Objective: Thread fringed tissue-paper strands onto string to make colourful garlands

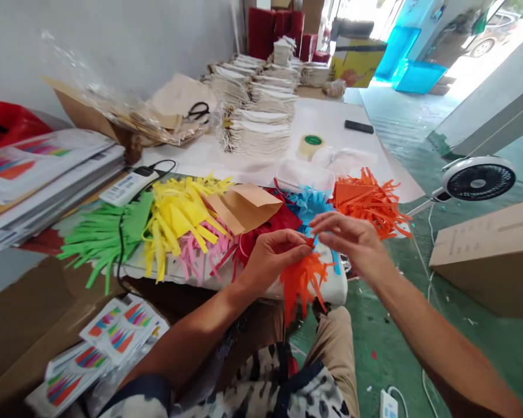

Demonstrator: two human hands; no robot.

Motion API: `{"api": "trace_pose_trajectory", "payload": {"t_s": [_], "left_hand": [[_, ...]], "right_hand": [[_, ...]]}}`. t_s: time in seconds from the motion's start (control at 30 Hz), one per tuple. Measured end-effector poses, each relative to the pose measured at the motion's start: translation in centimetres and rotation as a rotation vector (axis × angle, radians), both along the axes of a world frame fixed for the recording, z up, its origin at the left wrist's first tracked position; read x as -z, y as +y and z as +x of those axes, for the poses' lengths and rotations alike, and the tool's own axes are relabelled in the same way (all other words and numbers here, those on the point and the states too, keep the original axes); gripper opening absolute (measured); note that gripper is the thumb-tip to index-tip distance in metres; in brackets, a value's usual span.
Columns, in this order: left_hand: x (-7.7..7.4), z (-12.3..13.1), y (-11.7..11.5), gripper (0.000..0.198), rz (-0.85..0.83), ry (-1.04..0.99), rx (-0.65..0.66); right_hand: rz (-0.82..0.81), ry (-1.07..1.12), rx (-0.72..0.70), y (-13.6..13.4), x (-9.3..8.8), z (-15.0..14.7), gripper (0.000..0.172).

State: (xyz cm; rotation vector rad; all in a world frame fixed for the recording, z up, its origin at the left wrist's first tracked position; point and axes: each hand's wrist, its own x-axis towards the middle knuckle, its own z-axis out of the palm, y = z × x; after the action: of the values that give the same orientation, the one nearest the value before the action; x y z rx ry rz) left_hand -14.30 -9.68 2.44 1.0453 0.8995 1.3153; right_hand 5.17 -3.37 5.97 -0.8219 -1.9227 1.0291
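Left hand (272, 255) grip pinching orange fringe (303, 281) at top, strands hanging downward. Right hand (355, 238) just beside; grip indeterminable.

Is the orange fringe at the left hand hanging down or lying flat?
Hanging down: the left hand pinches the orange fringe by its top, and strips reach below the table edge.

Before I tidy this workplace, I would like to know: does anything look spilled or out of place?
Yes, slightly. Small scraps lie scattered on the green floor, like dropped litter. The printed cards at lower left overlap at uneven angles, so they look askew.
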Motion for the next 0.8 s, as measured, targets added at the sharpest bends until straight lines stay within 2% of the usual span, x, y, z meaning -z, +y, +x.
{"api": "trace_pose_trajectory", "payload": {"t_s": [0.03,0.07,0.1,0.17,0.2,0.27,0.33,0.4,0.47,0.6,0.67,0.73,0.8], "left_hand": [[0.2,-0.4,0.3,0.027,-0.043,-0.028,-0.012],[0.3,-0.8,0.6,0.028,-0.083,-0.046,-0.024],[0.5,-1.1,0.9,0.030,-0.118,-0.056,-0.030],[0.6,-1.7,1.3,0.032,-0.162,-0.067,-0.036],[0.7,-2.0,1.5,0.033,-0.170,-0.076,-0.036],[0.8,-2.5,1.7,0.033,-0.175,-0.109,-0.041],[0.9,-2.8,2.0,0.033,-0.192,-0.137,-0.044],[1.0,-3.1,2.1,0.031,-0.228,-0.142,-0.046],[1.1,-3.3,2.1,0.029,-0.265,-0.151,-0.045],[1.3,-3.3,1.8,0.030,-0.291,-0.231,-0.054],[1.2,-3.2,1.5,0.030,-0.279,-0.255,-0.052],[1.1,-3.0,1.1,0.030,-0.246,-0.235,-0.070],[0.9,-2.8,0.5,0.030,-0.197,-0.178,-0.104]], "right_hand": [[-0.006,-0.063,0.001,2.7,-0.3,-0.2,0.022],[0.033,-0.138,0.084,5.5,-0.4,-0.6,0.028],[0.099,-0.273,0.197,8.4,-0.3,-1.2,0.030],[0.156,-0.701,0.416,13.8,0.6,-2.7,0.032],[0.143,-0.777,0.449,16.0,1.3,-3.6,0.032],[0.120,-0.880,0.478,19.1,2.9,-5.2,0.029],[0.110,-0.923,0.478,20.5,4.2,-6.5,0.025],[0.117,-0.961,0.477,20.8,4.8,-7.1,0.022],[0.129,-0.982,0.484,20.5,4.7,-7.2,0.024],[0.169,-0.917,0.576,18.9,3.0,-6.3,0.032],[0.203,-0.710,0.560,16.9,1.8,-5.5,0.028],[0.190,-0.434,0.429,13.5,0.5,-4.7,0.022],[0.115,-0.246,0.270,8.8,-0.7,-3.8,0.022]]}}
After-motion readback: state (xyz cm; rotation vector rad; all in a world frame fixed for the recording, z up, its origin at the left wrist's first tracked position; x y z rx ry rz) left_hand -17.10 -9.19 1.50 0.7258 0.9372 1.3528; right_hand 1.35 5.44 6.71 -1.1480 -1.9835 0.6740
